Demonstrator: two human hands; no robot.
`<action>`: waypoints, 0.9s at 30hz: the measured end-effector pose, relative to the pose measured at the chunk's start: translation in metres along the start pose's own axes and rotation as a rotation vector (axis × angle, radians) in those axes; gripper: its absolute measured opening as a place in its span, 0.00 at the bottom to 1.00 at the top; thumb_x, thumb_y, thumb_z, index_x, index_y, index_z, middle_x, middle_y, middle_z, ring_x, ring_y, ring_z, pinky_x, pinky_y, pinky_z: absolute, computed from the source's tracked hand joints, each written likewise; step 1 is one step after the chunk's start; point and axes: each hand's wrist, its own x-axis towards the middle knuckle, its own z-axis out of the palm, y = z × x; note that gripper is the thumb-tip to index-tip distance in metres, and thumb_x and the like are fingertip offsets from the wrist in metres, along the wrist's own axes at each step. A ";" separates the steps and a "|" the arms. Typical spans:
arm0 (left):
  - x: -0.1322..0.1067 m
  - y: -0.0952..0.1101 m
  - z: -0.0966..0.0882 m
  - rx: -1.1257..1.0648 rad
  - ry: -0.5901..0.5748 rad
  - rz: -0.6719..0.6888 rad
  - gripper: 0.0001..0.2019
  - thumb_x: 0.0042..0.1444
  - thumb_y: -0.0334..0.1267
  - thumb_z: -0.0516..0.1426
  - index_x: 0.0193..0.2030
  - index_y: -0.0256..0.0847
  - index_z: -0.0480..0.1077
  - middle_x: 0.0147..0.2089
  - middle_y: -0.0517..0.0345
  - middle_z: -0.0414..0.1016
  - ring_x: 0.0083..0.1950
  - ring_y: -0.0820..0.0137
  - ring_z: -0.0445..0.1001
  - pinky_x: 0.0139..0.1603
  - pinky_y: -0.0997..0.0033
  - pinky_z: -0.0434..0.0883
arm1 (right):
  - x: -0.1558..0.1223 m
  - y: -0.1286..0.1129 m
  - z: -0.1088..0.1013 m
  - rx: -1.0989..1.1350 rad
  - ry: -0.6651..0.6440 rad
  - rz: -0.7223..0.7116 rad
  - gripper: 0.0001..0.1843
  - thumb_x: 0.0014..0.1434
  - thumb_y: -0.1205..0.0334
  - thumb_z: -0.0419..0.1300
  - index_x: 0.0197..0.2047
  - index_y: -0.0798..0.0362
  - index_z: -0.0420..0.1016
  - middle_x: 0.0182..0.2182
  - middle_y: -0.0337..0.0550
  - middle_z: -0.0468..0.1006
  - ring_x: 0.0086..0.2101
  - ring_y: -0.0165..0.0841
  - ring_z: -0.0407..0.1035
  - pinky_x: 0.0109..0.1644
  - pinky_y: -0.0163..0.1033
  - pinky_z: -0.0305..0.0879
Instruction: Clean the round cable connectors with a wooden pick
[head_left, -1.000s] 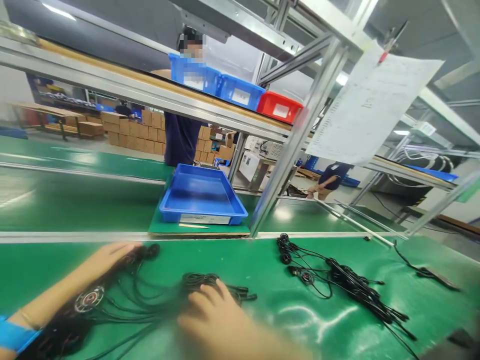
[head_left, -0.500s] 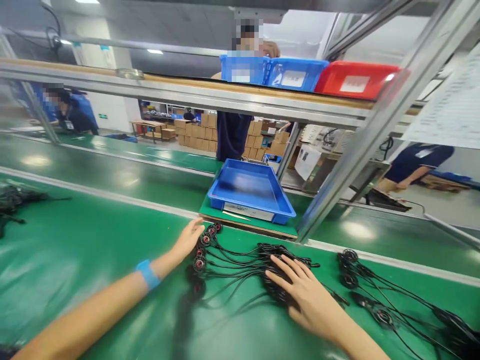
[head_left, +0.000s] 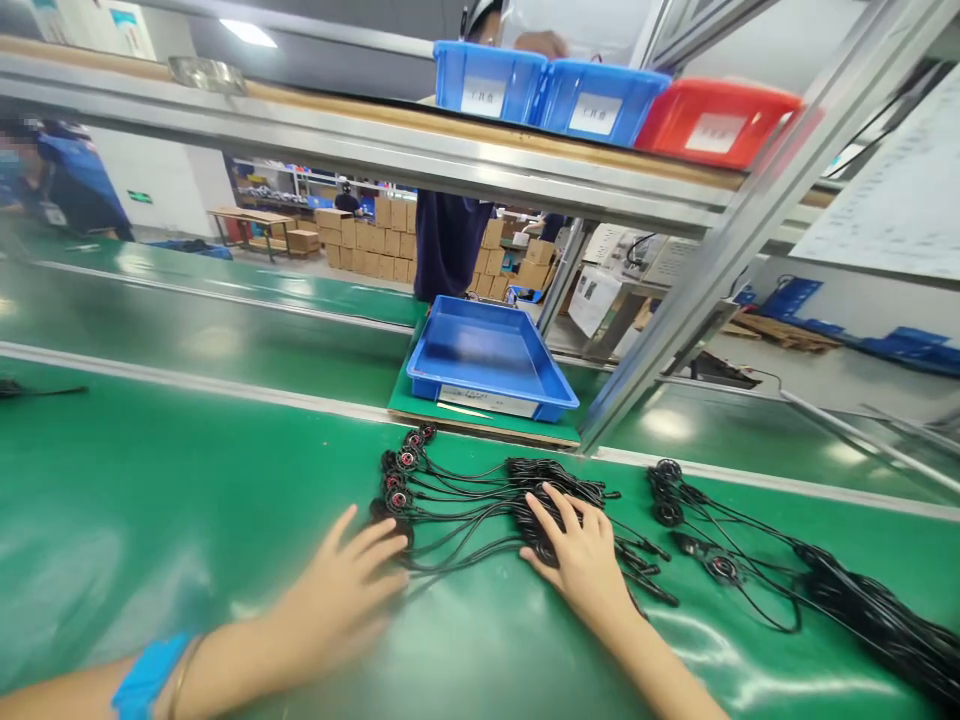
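Black cables with round ends [head_left: 399, 497], some showing red inside, lie in a row on the green work surface [head_left: 187, 480]. Their coiled bundles [head_left: 544, 475] are gathered to the right of the round ends. My right hand [head_left: 577, 545] rests on the coils with fingers spread. Beside the nearest round ends is my left hand [head_left: 337, 590], its fingers apart and slightly blurred; whether it touches them I cannot tell. A blue band circles my left wrist.
A blue tray [head_left: 487, 385] stands beyond the cables. More black cables [head_left: 862, 600] lie at right. Blue bins [head_left: 491, 80] and a red bin [head_left: 716, 120] sit on the overhead shelf. A metal post [head_left: 675, 300] slants up at right. A person stands opposite.
My left hand has come nearer, from the far round ends to the nearest ones. The nearest cables, blurred before, now lie still beside the others. My right hand stays on the coils.
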 end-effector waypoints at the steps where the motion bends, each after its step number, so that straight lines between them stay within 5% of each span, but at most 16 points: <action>1: 0.002 -0.009 -0.007 0.005 0.012 -0.017 0.23 0.56 0.34 0.56 0.59 0.52 0.68 0.66 0.46 0.66 0.68 0.44 0.59 0.64 0.20 0.44 | 0.003 -0.004 0.001 -0.010 0.007 0.014 0.32 0.59 0.46 0.61 0.65 0.43 0.64 0.62 0.49 0.65 0.53 0.49 0.60 0.55 0.56 0.58; 7: 0.009 -0.057 -0.011 -0.016 0.070 -0.059 0.23 0.58 0.38 0.57 0.61 0.52 0.65 0.68 0.47 0.62 0.71 0.49 0.55 0.68 0.29 0.43 | 0.032 -0.019 0.017 -0.015 0.052 0.052 0.32 0.60 0.45 0.61 0.64 0.47 0.64 0.61 0.52 0.65 0.51 0.49 0.61 0.53 0.55 0.59; 10: 0.007 -0.065 -0.012 -0.070 0.158 -0.096 0.38 0.52 0.48 0.63 0.67 0.48 0.56 0.69 0.42 0.56 0.71 0.45 0.52 0.68 0.31 0.47 | 0.043 -0.018 0.021 0.021 0.080 0.020 0.33 0.59 0.45 0.62 0.64 0.48 0.64 0.60 0.53 0.66 0.51 0.49 0.62 0.52 0.55 0.60; 13: -0.003 -0.059 -0.013 -0.127 0.254 -0.229 0.47 0.43 0.50 0.68 0.67 0.45 0.53 0.62 0.39 0.59 0.64 0.44 0.59 0.62 0.37 0.61 | 0.039 -0.013 0.018 0.049 0.144 -0.051 0.32 0.58 0.45 0.62 0.61 0.51 0.67 0.59 0.56 0.66 0.55 0.52 0.60 0.56 0.58 0.57; 17: -0.016 -0.043 -0.013 -0.193 0.293 -0.418 0.30 0.48 0.39 0.64 0.57 0.42 0.59 0.50 0.47 0.62 0.50 0.54 0.70 0.50 0.50 0.72 | 0.012 -0.005 0.010 0.120 0.171 -0.135 0.18 0.62 0.52 0.60 0.51 0.53 0.72 0.46 0.51 0.72 0.46 0.42 0.68 0.50 0.48 0.63; 21: -0.017 -0.033 -0.016 -0.242 0.246 -0.471 0.18 0.53 0.37 0.59 0.51 0.43 0.62 0.49 0.50 0.61 0.41 0.61 0.73 0.42 0.58 0.74 | -0.010 -0.005 0.004 0.154 0.089 -0.100 0.13 0.66 0.63 0.53 0.53 0.55 0.70 0.41 0.49 0.72 0.40 0.38 0.68 0.44 0.44 0.65; 27: -0.012 -0.051 -0.017 -0.374 0.342 -0.544 0.10 0.62 0.36 0.48 0.49 0.43 0.60 0.42 0.56 0.61 0.35 0.68 0.71 0.39 0.63 0.72 | -0.006 -0.009 0.001 0.237 0.023 -0.123 0.08 0.63 0.68 0.51 0.44 0.53 0.68 0.42 0.47 0.70 0.42 0.38 0.67 0.47 0.43 0.63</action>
